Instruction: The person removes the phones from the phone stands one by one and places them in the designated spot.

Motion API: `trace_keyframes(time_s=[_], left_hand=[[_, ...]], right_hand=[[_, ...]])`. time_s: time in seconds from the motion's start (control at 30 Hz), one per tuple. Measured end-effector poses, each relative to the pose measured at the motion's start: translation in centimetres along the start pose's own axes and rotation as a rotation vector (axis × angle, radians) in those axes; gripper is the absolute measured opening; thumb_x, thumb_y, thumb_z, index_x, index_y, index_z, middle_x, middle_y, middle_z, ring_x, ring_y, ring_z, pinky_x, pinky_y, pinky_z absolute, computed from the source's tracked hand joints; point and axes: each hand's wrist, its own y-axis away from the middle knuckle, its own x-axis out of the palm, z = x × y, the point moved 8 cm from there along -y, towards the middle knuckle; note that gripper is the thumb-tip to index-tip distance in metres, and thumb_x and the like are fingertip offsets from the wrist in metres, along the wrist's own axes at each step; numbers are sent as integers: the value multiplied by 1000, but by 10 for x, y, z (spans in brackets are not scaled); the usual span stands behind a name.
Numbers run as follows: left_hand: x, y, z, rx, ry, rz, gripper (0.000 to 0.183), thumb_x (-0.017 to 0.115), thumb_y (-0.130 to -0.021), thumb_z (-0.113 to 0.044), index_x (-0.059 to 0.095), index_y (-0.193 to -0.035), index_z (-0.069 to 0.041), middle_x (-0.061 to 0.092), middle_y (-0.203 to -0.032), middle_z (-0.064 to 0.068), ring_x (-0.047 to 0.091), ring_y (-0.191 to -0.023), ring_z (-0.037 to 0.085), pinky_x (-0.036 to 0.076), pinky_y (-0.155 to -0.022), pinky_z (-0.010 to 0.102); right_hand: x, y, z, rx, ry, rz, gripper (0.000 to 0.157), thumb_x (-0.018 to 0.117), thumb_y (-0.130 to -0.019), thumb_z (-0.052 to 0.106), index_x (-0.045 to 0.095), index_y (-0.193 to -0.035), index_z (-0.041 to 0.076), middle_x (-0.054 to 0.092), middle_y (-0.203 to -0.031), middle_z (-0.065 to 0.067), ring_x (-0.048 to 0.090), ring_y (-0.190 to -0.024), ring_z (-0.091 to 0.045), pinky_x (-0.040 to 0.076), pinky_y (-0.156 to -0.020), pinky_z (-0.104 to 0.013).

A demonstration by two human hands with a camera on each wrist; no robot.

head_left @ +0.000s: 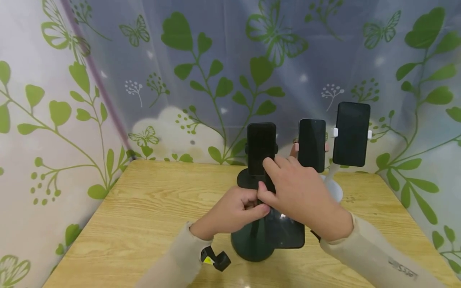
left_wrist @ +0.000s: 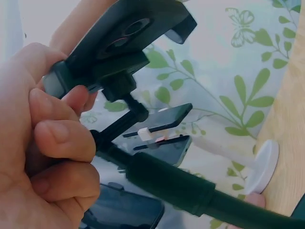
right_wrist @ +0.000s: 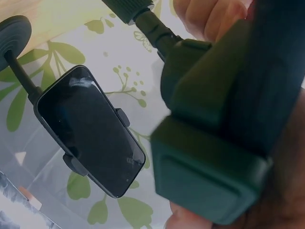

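Observation:
A dark green phone stand has its round base (head_left: 248, 246) on the table in front of the person. A black phone (head_left: 289, 236) sits in its clamp; the left wrist view shows the phone's back with camera lenses (left_wrist: 136, 27). My left hand (head_left: 239, 210) grips the clamp's side, fingers (left_wrist: 66, 138) curled in. From the right, my right hand (head_left: 299, 188) holds the clamp's other side, thumb and forefinger bent. The clamp's green end (right_wrist: 205, 171) fills much of the right wrist view. In the left wrist view the pole (left_wrist: 171, 183) runs down to the right.
Behind the hands, a phone (head_left: 261, 148) stands in a black holder. Farther right are a phone (head_left: 311, 144) in a pink holder and a larger phone (head_left: 351, 134) in a white holder. A patterned curtain (head_left: 201, 88) hangs behind the wooden table (head_left: 151, 200).

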Motion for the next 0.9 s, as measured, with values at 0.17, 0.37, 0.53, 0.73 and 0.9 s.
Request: trace_keyframes(time_s=[0.17, 0.37, 0.53, 0.73, 0.9], left_hand=[[-4, 2, 1, -3, 23, 29, 21, 64, -103, -10, 66, -83, -10, 39, -52, -9, 33, -42, 7, 31, -47, 23], [-4, 2, 1, 15, 22, 51, 14, 64, -102, -8, 68, -89, -9, 38, -53, -10, 32, -43, 6, 30, -47, 22], [-2, 1, -1, 55, 39, 67, 10, 63, -102, -4, 68, -95, -7, 37, -53, -8, 32, -43, 5, 29, -47, 22], [2, 1, -4, 111, -5, 72, 14, 64, -102, -4, 64, -89, -10, 37, -54, -7, 31, -44, 2, 29, -46, 20], [4, 1, -6, 121, -25, 74, 14, 64, -102, -8, 65, -89, -12, 39, -54, -7, 33, -45, 1, 30, -46, 19]], right_hand=[[2, -1, 0, 11, -9, 25, 27, 61, -93, 30, 43, -84, 13, 32, -71, 1, 30, -57, -17, 20, -43, -27], [1, -2, 0, 28, -28, 38, 25, 61, -93, 29, 43, -84, 13, 32, -71, 1, 30, -57, -17, 21, -44, -28], [0, -1, -2, 47, -43, 28, 21, 61, -92, 26, 46, -86, 13, 33, -71, 2, 31, -58, -15, 21, -44, -27], [-1, 2, -4, 51, -55, 45, 20, 61, -93, 27, 47, -87, 14, 34, -72, 3, 31, -58, -14, 23, -44, -27], [-3, 5, -6, 53, -66, 44, 18, 60, -93, 28, 49, -89, 14, 37, -74, 4, 35, -60, -15, 26, -44, -27]])
